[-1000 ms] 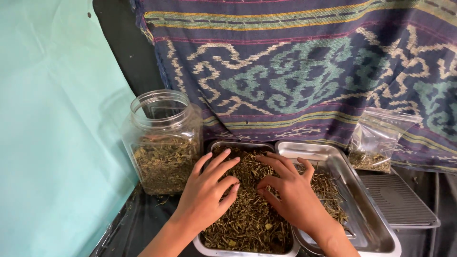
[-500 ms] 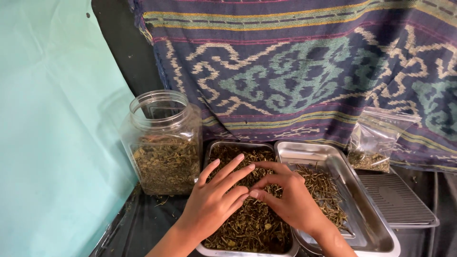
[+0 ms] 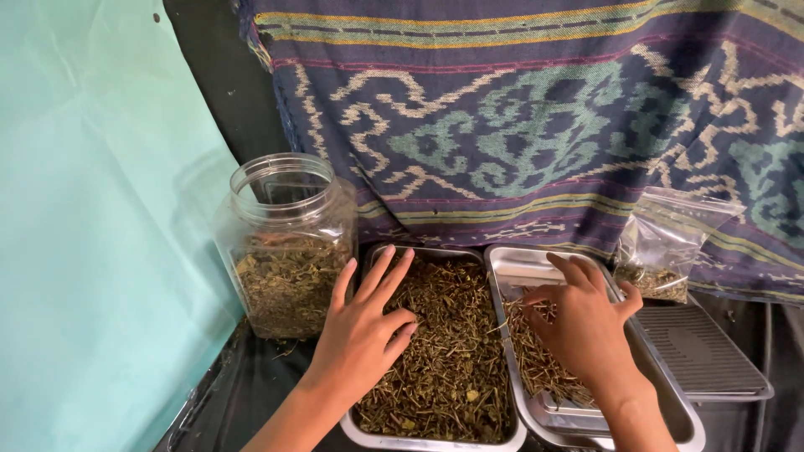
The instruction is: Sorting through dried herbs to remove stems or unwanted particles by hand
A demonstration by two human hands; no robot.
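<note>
Two steel trays stand side by side. The left tray (image 3: 365,435) is full of dried green-brown herb pieces (image 3: 448,360). My left hand (image 3: 362,328) lies flat on that herb at the tray's left side, fingers spread. The right tray (image 3: 512,261) holds a thinner layer of the same herb (image 3: 533,362). My right hand (image 3: 584,322) hovers over it with fingers curled down, fingertips pinching at the herb near the tray's left wall; whether it grips any is hidden.
A clear plastic jar (image 3: 286,243), open at the top and half full of dried herb, stands left of the trays. A small clear bag (image 3: 670,247) with herb leans against a patterned woven cloth (image 3: 536,109). A ribbed grey lid (image 3: 697,347) lies right; teal sheet (image 3: 92,234) left.
My right hand has moved out of the left tray to the right tray. My left hand has slid to the left side of the left tray and flattened.
</note>
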